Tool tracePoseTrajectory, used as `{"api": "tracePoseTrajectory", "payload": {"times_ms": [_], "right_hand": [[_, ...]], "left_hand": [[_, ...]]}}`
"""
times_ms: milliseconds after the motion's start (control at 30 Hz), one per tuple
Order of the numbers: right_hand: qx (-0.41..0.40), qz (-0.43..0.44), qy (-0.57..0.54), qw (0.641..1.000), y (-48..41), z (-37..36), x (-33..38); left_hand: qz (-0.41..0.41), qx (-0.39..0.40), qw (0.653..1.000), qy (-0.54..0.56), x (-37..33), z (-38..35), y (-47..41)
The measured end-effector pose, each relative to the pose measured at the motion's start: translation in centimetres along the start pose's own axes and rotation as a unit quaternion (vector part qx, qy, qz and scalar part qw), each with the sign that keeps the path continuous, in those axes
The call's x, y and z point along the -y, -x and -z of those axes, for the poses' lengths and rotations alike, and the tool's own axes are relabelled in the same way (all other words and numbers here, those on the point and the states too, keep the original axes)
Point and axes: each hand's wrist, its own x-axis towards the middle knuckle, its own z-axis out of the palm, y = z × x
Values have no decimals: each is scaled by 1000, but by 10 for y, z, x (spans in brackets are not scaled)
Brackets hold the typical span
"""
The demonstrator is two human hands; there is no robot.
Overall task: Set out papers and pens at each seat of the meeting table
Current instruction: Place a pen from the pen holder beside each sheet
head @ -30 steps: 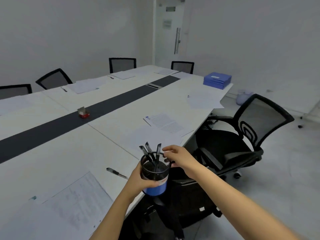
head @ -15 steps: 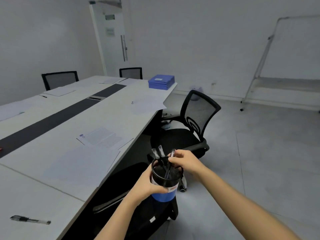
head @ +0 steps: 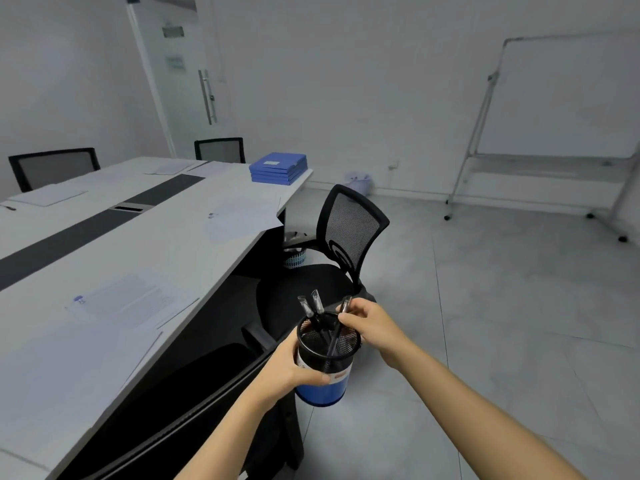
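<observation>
On the table (head: 194, 258), papers (head: 131, 303) at 9 o'clock need a pen (head: 345, 303); left hand (head: 287, 370) grips the cup (head: 327, 389), right hand (head: 372, 323) pinches one.

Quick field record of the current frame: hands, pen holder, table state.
left hand: grips the pen holder from the side, in the air beside the table
right hand: pinches one pen standing in the holder
holder contents: two other pens stand in it
nearest seat: printed papers laid out
far corner: blue folders, stacked
chair: black mesh, set back from the table edge
</observation>
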Motion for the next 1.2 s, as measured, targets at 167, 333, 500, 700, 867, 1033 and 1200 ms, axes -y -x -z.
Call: {"api": "tracePoseTrajectory", "payload": {"times_ms": [167,333,500,700,867,1033,1200], "right_hand": [[-4,-3,-34,999,-29,6,2],[-10,5,-21,1000,-74,6,9],[-25,-4,-13,1000,-132,7,31],[-16,-2,-53,998,-216,-25,63],[24,-13,-97,995,-271,-75,69],[48,-45,-159,985,-308,-116,67],[110,-107,-209,966,-347,-160,55]], "left_hand": [[5,-8,1000,5,1,13,-26],[2,-31,999,22,9,36,-67],[-6,-54,998,38,14,68,-113],[23,-138,989,54,39,139,-137],[38,-223,971,73,57,187,-140],[75,-289,951,77,75,213,-123],[118,-381,913,91,93,230,-97]]}}
